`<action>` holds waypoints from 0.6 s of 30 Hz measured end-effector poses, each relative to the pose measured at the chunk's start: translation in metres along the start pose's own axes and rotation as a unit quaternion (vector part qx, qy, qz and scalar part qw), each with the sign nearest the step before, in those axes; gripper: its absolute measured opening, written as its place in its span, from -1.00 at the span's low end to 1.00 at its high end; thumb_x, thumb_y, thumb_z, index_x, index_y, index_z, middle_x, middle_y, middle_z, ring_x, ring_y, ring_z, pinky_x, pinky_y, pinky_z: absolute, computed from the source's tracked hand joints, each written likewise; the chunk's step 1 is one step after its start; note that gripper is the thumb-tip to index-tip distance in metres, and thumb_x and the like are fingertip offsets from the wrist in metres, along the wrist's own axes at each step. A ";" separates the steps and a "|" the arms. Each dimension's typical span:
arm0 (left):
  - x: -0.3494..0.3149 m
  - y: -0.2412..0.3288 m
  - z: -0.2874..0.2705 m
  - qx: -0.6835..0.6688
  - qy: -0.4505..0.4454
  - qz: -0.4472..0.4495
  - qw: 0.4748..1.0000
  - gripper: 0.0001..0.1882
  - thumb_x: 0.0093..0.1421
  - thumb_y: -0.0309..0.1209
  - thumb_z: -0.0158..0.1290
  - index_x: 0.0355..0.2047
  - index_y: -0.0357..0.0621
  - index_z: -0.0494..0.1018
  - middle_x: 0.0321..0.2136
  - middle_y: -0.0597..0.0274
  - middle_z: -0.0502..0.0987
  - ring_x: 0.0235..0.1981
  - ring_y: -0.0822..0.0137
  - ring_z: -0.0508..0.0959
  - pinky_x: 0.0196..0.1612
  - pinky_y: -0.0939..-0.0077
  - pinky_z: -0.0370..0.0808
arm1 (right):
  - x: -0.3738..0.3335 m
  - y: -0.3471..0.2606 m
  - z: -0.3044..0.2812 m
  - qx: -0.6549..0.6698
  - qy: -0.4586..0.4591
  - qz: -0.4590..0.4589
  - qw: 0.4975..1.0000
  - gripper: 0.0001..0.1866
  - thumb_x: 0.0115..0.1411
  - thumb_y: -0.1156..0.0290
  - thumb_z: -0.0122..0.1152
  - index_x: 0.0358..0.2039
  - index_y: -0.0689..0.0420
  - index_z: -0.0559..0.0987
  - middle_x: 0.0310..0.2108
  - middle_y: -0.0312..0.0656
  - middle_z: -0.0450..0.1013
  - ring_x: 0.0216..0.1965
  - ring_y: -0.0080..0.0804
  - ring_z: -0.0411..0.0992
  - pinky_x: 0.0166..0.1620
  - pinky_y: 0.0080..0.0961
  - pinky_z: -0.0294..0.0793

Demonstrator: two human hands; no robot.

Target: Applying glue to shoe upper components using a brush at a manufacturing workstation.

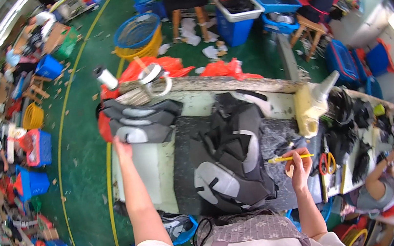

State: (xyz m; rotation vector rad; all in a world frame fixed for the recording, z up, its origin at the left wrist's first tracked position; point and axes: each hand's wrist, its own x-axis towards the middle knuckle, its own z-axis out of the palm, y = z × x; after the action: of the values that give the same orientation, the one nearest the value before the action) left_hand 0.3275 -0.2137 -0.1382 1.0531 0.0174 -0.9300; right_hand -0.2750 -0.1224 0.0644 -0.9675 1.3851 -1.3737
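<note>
Head view: left hand [122, 147] fingers touch the stack of grey pieces [140, 120] at ten o'clock near the worktop [156, 170] edge, where a nudge could tip them off, while right hand [299, 163] fingers pinch a yellow pencil [290, 158].

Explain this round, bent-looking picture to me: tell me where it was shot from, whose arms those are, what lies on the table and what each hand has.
There is no machine here. One wide fisheye camera worn on a person's head looks down at their own arms, which is why straight edges curve toward the rim. The arms rising from the bottom edge belong to the wearer.

The left hand reaches to a stack of grey and black cut pieces at the worktable's left end; whether it grips them I cannot tell. The right hand holds a yellow pencil.

Between the hands lies a pile of black and grey pieces on a dark mat. Orange-handled scissors lie to the right. Another person works at lower right.
</note>
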 end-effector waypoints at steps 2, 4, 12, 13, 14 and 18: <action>0.017 0.010 -0.028 0.021 -0.018 0.064 0.998 -0.62 0.13 -0.29 -0.06 -0.09 -0.23 0.30 -0.15 0.17 0.42 -0.13 0.25 0.42 0.01 0.28 0.34 | 0.014 0.001 -0.011 -0.046 0.045 -0.045 0.997 -0.82 0.19 0.34 0.07 -0.44 0.18 0.41 -0.57 -0.26 0.43 -0.70 -0.67 0.26 -0.61 -0.74 0.21; -0.002 -0.012 -0.014 0.130 -0.017 0.086 0.988 -0.59 0.08 -0.30 0.01 -0.10 -0.29 0.30 -0.21 0.13 0.41 -0.17 0.23 0.41 -0.06 0.31 0.33 | 0.038 0.011 -0.050 -0.139 0.154 -0.067 0.976 -0.84 0.18 0.34 0.11 -0.41 0.17 0.44 -0.60 -0.33 0.39 -0.69 -0.72 0.23 -0.61 -0.77 0.16; -0.300 -0.077 0.080 0.421 -0.227 -0.052 0.877 -0.62 0.21 -0.26 -0.06 -0.03 -0.23 0.35 -0.19 0.19 0.43 -0.22 0.39 0.43 -0.13 0.52 0.36 | 0.133 0.050 -0.112 -0.446 0.149 -0.201 0.860 -0.81 0.07 0.33 0.20 -0.43 0.21 0.52 -0.68 -0.11 0.36 -0.69 -0.46 0.31 -0.56 -0.52 0.28; -0.313 -0.085 0.082 0.351 -0.223 -0.091 0.905 -0.53 0.20 -0.29 -0.06 0.06 -0.27 0.26 -0.05 0.11 0.36 -0.04 0.31 0.36 0.04 0.48 0.25 | 0.143 0.063 -0.119 -0.511 0.119 -0.197 0.828 -0.77 0.06 0.27 0.20 -0.44 0.21 0.52 -0.63 -0.03 0.41 -0.63 -0.32 0.39 -0.52 -0.44 0.32; -0.321 -0.086 0.086 0.259 -0.231 -0.153 0.925 -0.47 0.18 -0.32 -0.04 0.12 -0.32 0.17 0.07 0.03 0.26 0.09 0.26 0.25 0.15 0.44 0.11 | 0.146 0.069 -0.133 -0.514 0.123 -0.144 0.837 -0.73 0.07 0.24 0.18 -0.45 0.22 0.51 -0.60 -0.01 0.43 -0.57 -0.16 0.41 -0.48 -0.37 0.35; -0.340 -0.090 0.119 0.321 -0.252 -0.083 0.909 -0.22 -0.04 -0.51 0.16 0.20 -0.11 0.06 0.04 0.01 0.23 -0.03 0.27 0.31 0.07 0.44 0.22 | 0.155 0.068 -0.166 -0.436 0.205 -0.017 0.876 -0.60 0.09 0.11 0.15 -0.53 0.26 0.48 -0.69 -0.07 0.42 -0.68 -0.27 0.40 -0.59 -0.42 0.34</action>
State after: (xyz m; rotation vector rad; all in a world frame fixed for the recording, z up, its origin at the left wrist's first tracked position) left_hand 0.0049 -0.0982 0.0045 1.3912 -0.6806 -1.3924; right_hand -0.4705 -0.2231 -0.0253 -1.3001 2.4292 -0.9782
